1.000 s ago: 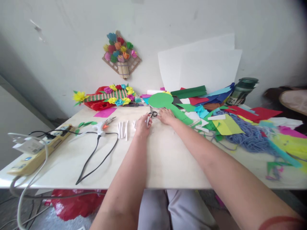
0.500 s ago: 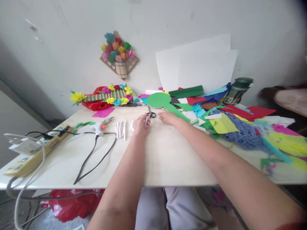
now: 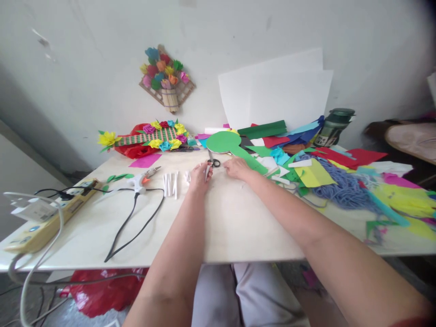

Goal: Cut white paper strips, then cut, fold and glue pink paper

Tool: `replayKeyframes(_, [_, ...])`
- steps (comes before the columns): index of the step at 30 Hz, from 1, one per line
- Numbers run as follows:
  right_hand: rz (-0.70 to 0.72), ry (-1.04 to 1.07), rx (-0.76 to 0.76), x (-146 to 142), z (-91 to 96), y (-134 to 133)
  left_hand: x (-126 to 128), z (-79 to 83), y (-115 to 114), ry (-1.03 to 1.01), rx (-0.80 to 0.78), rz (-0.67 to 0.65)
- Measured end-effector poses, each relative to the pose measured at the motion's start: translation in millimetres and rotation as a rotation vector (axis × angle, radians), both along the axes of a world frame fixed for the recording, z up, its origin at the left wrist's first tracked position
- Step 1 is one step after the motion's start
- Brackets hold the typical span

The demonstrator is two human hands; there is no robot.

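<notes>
I have my left hand pinching a white roll beside scissors lying between both hands, likely for easy reach, but cannot tell from afar whether my right hand pinches anything.

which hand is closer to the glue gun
The left hand, on the same side of the scissors as the glue gun. The right hand is farther away, across the scissors, near the long green paper shape.

A craft workspace against a plain wall
The counter carries cut paper, yarn, scissors and a glue gun beside a power strip; craft flowers hang above.
</notes>
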State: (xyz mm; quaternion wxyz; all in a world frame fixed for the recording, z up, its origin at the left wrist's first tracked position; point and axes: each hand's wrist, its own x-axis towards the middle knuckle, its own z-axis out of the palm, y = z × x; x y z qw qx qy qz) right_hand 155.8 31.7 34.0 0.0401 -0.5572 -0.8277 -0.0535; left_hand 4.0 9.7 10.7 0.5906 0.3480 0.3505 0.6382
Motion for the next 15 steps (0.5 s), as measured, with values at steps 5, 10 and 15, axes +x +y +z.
replayKeyframes(5, [-0.137,0.063,0.175,16,1.8,8,1,0.0,0,0.008,0.025,-0.007])
replayKeyframes(10, [-0.021,0.114,0.096,10,-9.2,12,1,0.4,0,0.021,0.029,-0.007])
replayKeyframes(15, [-0.061,0.146,-0.178,-9,-25.1,4,0,-0.5,0,0.031,0.038,-0.023])
